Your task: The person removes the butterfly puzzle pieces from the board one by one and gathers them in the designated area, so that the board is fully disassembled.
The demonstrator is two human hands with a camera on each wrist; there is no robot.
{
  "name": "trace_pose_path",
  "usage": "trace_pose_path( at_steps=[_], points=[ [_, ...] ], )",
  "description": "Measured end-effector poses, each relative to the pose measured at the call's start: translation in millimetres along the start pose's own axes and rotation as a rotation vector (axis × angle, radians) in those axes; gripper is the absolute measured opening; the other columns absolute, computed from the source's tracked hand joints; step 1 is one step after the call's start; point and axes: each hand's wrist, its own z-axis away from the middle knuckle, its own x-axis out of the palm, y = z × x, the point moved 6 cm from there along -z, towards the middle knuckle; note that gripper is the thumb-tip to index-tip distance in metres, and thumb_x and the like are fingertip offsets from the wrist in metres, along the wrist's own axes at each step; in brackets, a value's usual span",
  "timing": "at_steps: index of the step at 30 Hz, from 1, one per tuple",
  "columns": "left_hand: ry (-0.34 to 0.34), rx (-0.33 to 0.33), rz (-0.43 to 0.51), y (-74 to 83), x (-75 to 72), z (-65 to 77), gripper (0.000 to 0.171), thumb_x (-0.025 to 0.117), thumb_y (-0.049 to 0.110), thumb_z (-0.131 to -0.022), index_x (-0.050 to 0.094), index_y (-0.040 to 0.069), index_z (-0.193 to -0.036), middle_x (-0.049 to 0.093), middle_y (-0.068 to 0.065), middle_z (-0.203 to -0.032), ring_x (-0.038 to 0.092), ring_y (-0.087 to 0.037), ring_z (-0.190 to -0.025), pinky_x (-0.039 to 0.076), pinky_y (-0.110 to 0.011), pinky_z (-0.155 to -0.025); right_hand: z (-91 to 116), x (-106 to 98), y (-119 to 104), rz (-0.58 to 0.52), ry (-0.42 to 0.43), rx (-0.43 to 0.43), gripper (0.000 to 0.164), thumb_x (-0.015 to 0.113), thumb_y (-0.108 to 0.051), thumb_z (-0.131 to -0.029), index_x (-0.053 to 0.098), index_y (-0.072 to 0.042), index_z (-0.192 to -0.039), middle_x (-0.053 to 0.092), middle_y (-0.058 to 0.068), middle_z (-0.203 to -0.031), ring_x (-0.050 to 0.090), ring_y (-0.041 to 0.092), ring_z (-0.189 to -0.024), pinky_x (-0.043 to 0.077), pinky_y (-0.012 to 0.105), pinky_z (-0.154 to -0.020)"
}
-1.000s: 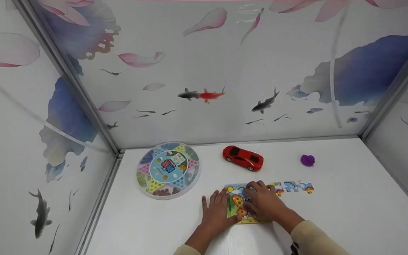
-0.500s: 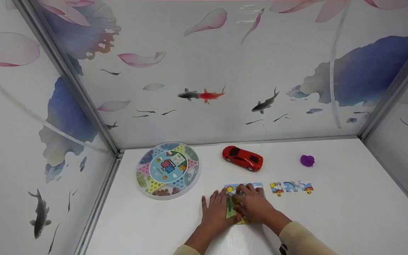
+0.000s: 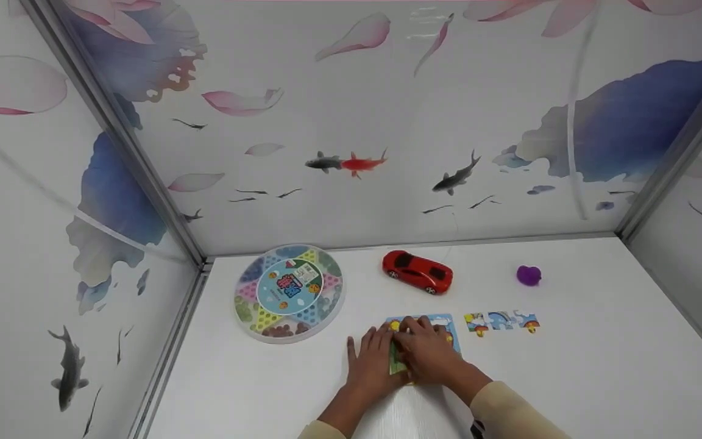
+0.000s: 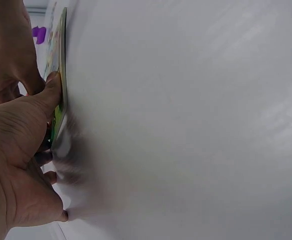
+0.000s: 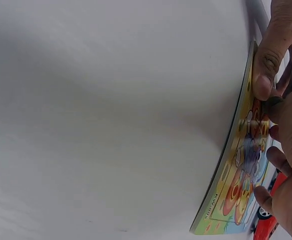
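A picture puzzle board (image 3: 455, 332) with a yellow-and-blue border and cartoon figures lies on the white table, partly covered by both hands. At its left side my left hand (image 3: 368, 371) rests with fingers spread. Its thumb (image 4: 53, 92) presses on the board near the front edge. My right hand (image 3: 429, 353) is over the board, bent fingertips touching its printed face close to the left thumb, as the right wrist view shows. I see no loose piece between those fingers, though part of the contact is hidden. Several jigsaw pieces (image 3: 501, 321) lie in a row right of the board.
Beyond the board stands a red toy car (image 3: 417, 272). A round game box (image 3: 290, 294) with coloured compartments lies to the left, and a purple heart-shaped object (image 3: 529, 275) to the back right. Printed wall panels (image 3: 387, 213) border the table.
My right hand has moved left across the puzzle board, uncovering its right edge and more of the row of pieces. The left hand has stayed in place.
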Motion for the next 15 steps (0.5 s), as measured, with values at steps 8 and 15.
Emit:
trace_pose_path(
  at_steps=[8, 15],
  points=[
    [0.002, 0.005, -0.024, 1.4, -0.8, -0.2, 0.098, 0.084, 0.059, -0.092, 0.041, 0.015, -0.169, 0.036, -0.002, -0.181, 0.033, -0.033, -0.167, 0.019, -0.077, -0.134, -1.0, -2.6, -3.4, 0.009, 0.004, 0.036, 0.054, 0.083, -0.020, -0.099, 0.066, -0.019, -0.150, 0.058, 0.009, -0.148, 0.048, 0.038, -0.141, 0.043, 0.081, -0.116],
    [0.005, 0.008, -0.017, 1.4, -0.7, 0.0, 0.100, 0.084, 0.059, -0.091, 0.042, 0.014, -0.169, 0.037, -0.002, -0.180, 0.034, -0.034, -0.166, 0.019, -0.077, -0.133, -2.6, -1.5, -2.9, 0.003, 0.018, 0.049, 0.054, 0.086, -0.019, -0.097, 0.068, -0.018, -0.148, 0.057, 0.012, -0.149, 0.047, 0.039, -0.141, 0.041, 0.081, -0.117]
  ],
)
